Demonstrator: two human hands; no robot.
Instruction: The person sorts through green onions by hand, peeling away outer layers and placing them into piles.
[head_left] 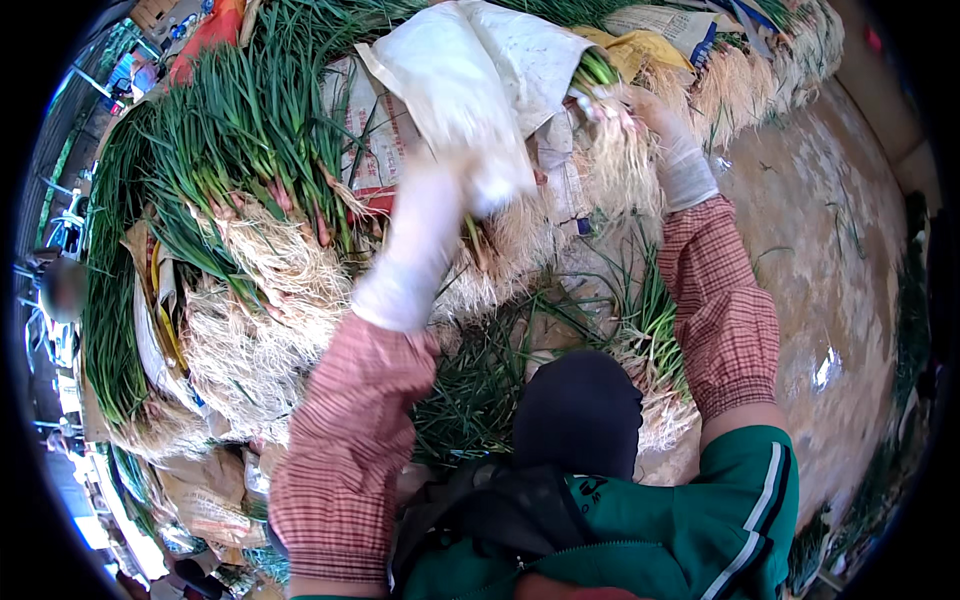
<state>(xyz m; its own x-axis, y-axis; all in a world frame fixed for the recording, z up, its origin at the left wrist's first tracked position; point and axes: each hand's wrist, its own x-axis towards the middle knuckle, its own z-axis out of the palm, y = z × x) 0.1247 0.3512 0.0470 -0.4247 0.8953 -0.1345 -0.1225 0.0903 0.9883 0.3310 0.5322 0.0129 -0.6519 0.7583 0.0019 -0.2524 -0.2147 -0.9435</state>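
Note:
My right hand (658,122), in a pale glove, is closed on a bunch of green onions (612,125). Its long pale roots hang down beside my wrist, and its leaves run under a white sack (530,62). The left hand (440,190), also in a pale glove, is at the sack's lower part; both are smeared by motion, and whether its fingers grip the cloth cannot be made out. Checked red sleeve covers reach up both forearms.
Stacked green onions (250,150) with thick root mats (260,330) fill the left side. More rooty bunches (740,90) lie at the far right, beside a yellow cloth (645,52). Loose onions (655,330) lie near my knee (578,410). Wet, muddy floor (820,260) stretches along the right.

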